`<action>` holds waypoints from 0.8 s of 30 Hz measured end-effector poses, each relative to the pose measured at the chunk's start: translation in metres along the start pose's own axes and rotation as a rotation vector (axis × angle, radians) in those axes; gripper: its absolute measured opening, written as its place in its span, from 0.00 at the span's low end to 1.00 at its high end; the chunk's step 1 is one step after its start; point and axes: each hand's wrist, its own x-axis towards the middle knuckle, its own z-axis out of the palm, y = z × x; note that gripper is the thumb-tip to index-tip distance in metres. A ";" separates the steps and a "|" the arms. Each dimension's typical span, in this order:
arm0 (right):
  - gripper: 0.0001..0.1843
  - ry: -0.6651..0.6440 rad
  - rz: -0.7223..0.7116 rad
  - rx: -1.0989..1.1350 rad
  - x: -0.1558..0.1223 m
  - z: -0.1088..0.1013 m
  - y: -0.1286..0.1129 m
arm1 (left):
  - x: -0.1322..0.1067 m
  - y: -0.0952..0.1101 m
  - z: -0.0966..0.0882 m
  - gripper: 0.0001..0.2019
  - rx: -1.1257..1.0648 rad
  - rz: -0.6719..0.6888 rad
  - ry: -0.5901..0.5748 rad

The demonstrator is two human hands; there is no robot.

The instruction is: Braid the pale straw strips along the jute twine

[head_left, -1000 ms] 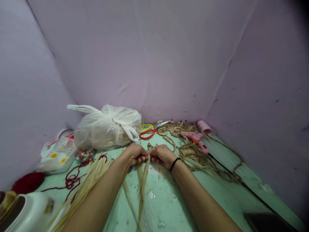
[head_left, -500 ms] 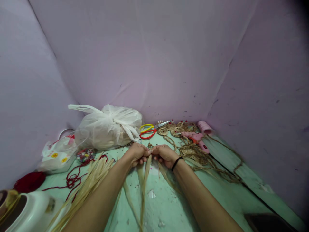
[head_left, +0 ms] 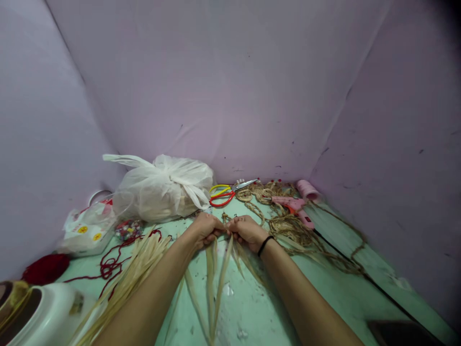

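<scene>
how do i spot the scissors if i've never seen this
Before the back wall sits a knotted white plastic bag. Right of it, beyond the left hand and right hand, lie the scissors, blades pointing right. A yellow handle and a red handle set them apart from the tan braids alongside.

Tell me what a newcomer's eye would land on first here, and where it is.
The bulky, knotted white plastic bag stands out first, near the back wall, left of centre. Just right of it are scissors with one yellow and one red handle, then a pink glue gun farther right. In the middle, the left hand and right hand pinch pale strips.
</scene>
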 end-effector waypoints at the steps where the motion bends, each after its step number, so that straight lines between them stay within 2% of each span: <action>1: 0.06 0.005 -0.015 -0.027 0.000 0.001 0.001 | -0.001 0.001 0.001 0.06 -0.009 -0.015 0.016; 5: 0.05 0.049 -0.070 -0.166 0.001 0.001 0.003 | -0.006 0.006 0.008 0.12 0.002 -0.001 0.170; 9: 0.04 0.180 -0.164 -0.421 0.005 -0.002 0.004 | -0.006 0.006 0.012 0.13 0.028 0.040 0.211; 11: 0.05 0.189 -0.148 -0.477 0.006 -0.003 0.003 | -0.005 0.005 0.012 0.13 0.032 0.044 0.233; 15: 0.07 0.082 -0.039 -0.339 0.001 -0.003 -0.001 | -0.004 0.006 0.015 0.13 0.010 -0.020 0.275; 18: 0.10 0.020 -0.030 -0.257 -0.005 -0.002 -0.006 | -0.007 0.008 0.018 0.13 0.005 -0.063 0.277; 21: 0.09 -0.005 0.005 -0.196 -0.013 -0.001 -0.014 | -0.010 0.010 0.019 0.13 0.025 -0.074 0.268; 24: 0.10 -0.059 0.104 -0.133 -0.023 -0.002 -0.023 | -0.011 0.011 0.017 0.14 0.026 -0.090 0.237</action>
